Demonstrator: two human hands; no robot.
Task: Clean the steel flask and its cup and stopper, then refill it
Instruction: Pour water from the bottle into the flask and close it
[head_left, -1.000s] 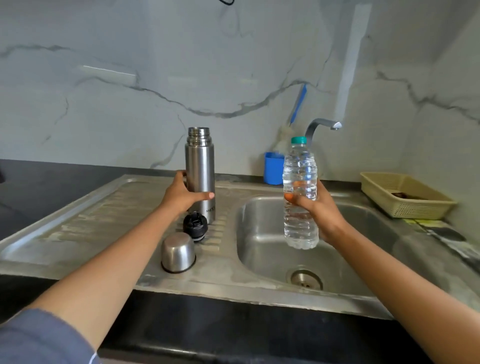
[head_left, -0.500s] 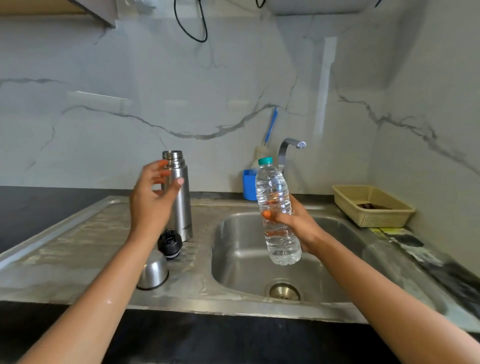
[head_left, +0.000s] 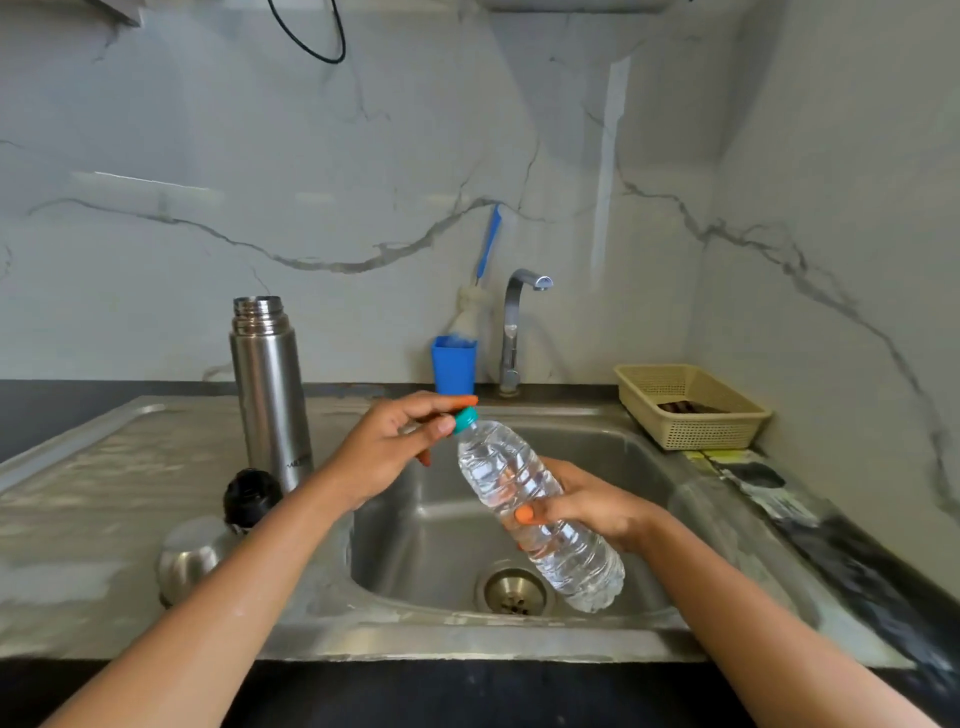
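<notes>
**Left grip** (head_left: 384, 447): one. Thumb and fingertips are pinched round the teal cap (head_left: 464, 420) of the water bottle (head_left: 576, 561). The hold is judged to be set for unscrewing.

**Right grip** (head_left: 587, 504): one. It is wrapped round the bottle's middle. The bottle is held tilted, neck up and to the left, over the sink (head_left: 426, 519). The cap is thereby presented to the other grip, and any spill would probably be caught.

**Flask** (head_left: 270, 384): one. It is stood upright and open-mouthed on the draining board (head_left: 104, 493) left of the sink. It is touched by neither grip and is judged ready for refilling.

**Stopper** (head_left: 251, 496): one, black, laid just in front of the flask.

**Cup** (head_left: 189, 556): one, steel, set mouth-down nearer the front edge and partly hidden by the left forearm. Both are presumably kept off so that the flask can be filled.

**Behind the sink:** one tap (head_left: 519, 322); one blue holder (head_left: 453, 364), with one brush (head_left: 488, 244) stood in it.

**Tabletop** (head_left: 52, 410), right side: one tan basket (head_left: 670, 395). Its contents cannot be told.
</notes>
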